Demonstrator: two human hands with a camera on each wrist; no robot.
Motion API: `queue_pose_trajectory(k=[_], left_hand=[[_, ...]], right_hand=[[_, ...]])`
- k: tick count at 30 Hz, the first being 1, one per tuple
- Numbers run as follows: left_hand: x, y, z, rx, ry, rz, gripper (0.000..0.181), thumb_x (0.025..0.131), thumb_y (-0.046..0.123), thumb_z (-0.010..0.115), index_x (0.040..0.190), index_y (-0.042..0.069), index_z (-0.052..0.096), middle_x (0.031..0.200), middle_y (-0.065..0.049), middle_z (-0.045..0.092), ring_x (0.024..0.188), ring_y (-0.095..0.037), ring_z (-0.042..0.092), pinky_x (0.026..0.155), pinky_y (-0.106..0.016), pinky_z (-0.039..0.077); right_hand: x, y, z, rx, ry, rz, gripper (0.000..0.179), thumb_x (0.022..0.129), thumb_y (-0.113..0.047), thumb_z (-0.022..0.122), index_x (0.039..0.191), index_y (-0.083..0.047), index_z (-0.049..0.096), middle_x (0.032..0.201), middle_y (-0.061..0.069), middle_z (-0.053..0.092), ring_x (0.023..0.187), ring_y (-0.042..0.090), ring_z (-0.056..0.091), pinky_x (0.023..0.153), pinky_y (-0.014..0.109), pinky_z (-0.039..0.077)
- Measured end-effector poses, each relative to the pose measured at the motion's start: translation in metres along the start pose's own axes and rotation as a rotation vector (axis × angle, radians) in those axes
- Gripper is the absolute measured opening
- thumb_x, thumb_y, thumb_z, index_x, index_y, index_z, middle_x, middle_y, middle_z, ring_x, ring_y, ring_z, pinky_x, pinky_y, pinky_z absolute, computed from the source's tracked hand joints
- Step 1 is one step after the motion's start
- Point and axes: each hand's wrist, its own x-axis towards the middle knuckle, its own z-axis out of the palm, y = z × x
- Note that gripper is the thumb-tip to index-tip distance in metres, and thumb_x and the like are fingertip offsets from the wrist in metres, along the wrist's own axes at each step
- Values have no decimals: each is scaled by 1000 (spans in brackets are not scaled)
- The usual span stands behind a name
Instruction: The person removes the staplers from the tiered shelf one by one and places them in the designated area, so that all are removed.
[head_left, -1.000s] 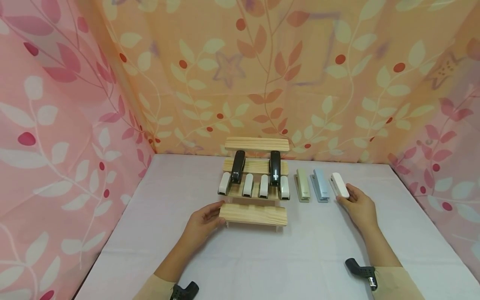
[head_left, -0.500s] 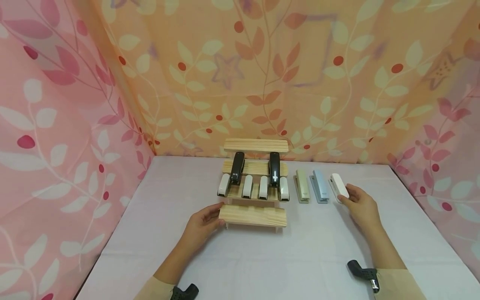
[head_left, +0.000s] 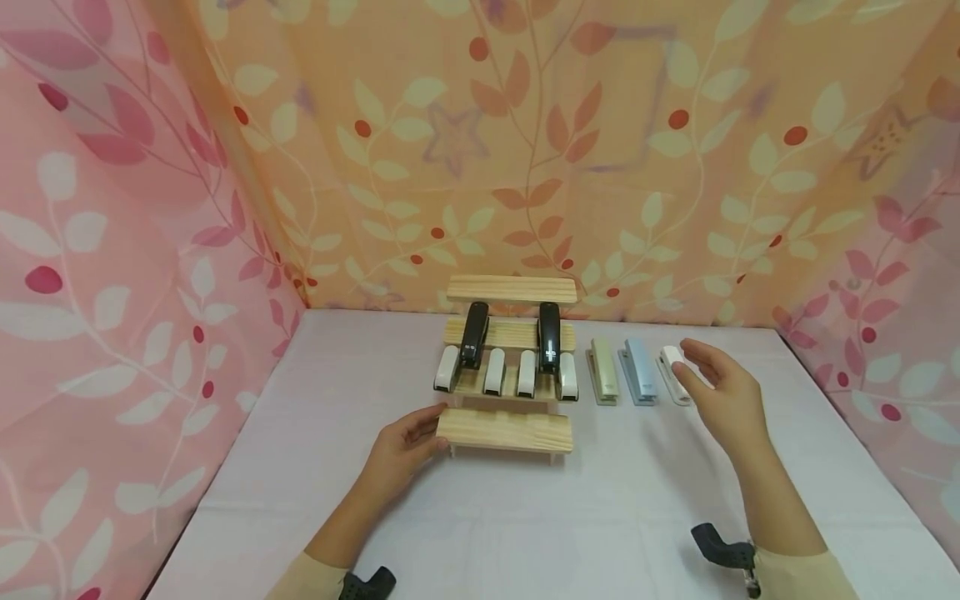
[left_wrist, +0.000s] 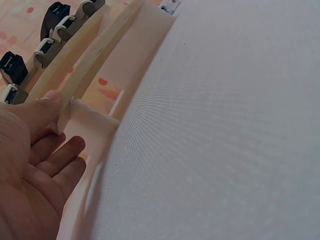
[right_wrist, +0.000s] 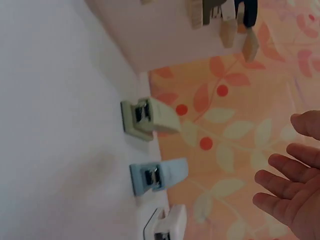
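My left hand (head_left: pixel 405 446) grips the left end of the lowest board of a stepped wooden display rack (head_left: pixel 506 429), thumb on top and fingers underneath. My right hand (head_left: pixel 726 404) hovers above a white stapler (right_wrist: pixel 176 220), fingers spread and holding nothing. That stapler stands on the table as the rightmost of three, beside a light blue stapler (head_left: pixel 640 371) and a pale green stapler (head_left: pixel 603 371). On the rack, several small white staplers (head_left: pixel 495 371) line one step. Two larger black staplers (head_left: pixel 550 337) lean across the steps behind them.
The rack's top board (head_left: pixel 512 289) and its lowest board carry nothing. A white cloth covers the table (head_left: pixel 622 517). Floral curtains (head_left: pixel 480 167) close off the back and both sides, right behind the table's far edge.
My right hand has let go of the white stapler and risen above it, its fingers spreading. The stapler stays in the row. My left hand keeps its hold on the rack.
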Motion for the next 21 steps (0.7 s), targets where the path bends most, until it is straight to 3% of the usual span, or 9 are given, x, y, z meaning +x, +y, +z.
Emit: queue_pose_trajectory(k=[4,6,8,10,15,21], left_hand=[[1,1,1,-1,-4,-18,59,88,15,81,141,3,59,144,-14,60,130,-30,61,102,-22,54],[1,1,0,4,3,-30,58,88,16,82,141,4,60,142,-12,62,130,-29,61,101,-22,54],[1,1,0,6,9,-30,58,88,16,82,140,6,60,142,-10,63,129,-27,62,101,-22,55],[1,0,1,-1,11,-32,57,88,16,82,140,6,61,141,-9,64,129,-27,62,100,-23,55],[1,-4,0,-1,2,-13,58,88,17,82,141,6,60,142,-11,62,128,-28,62,100,-23,55],[1,0,1,-7,1,-10,58,88,19,82,140,7,61,142,-10,62,128,-28,62,100,-24,56]], right_hand=[[-5,-31,2,47,-10,-80,50,100,-35,69,143,-12,60,141,11,63,131,35,58,109,22,49],[-6,-46,6,83,-27,-116,48,100,-33,69,143,-12,60,141,10,64,132,34,58,111,30,48],[-5,-58,11,110,-43,-150,47,100,-31,70,142,-12,61,141,8,64,132,32,58,112,29,47],[-5,-70,17,124,-55,-174,47,100,-32,70,142,-11,61,141,7,64,133,30,57,113,38,46],[-9,-94,32,150,-77,-189,48,100,-33,70,141,-10,61,143,7,63,137,31,55,115,52,43],[-16,-118,49,209,-118,-206,52,98,-33,72,144,-12,59,145,6,61,140,28,51,119,56,39]])
